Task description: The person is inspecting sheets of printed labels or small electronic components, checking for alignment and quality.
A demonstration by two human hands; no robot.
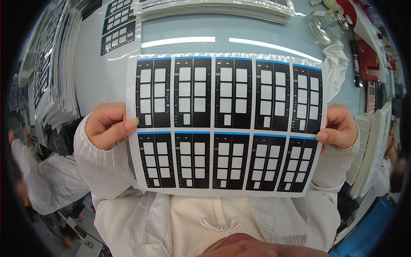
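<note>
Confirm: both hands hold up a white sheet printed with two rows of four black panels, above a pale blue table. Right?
Not quite. The head view shows two rows of five black panels, not four, on the sheet. The rest holds: the left hand grips its left edge and the right hand its right edge, above the pale blue table.

Pale blue table (94,73) with sheet stacks (214,9), glass dispenser (327,25), white cloth (338,64).

One printed sheet (227,124) bears ten black panels (153,93).
</note>
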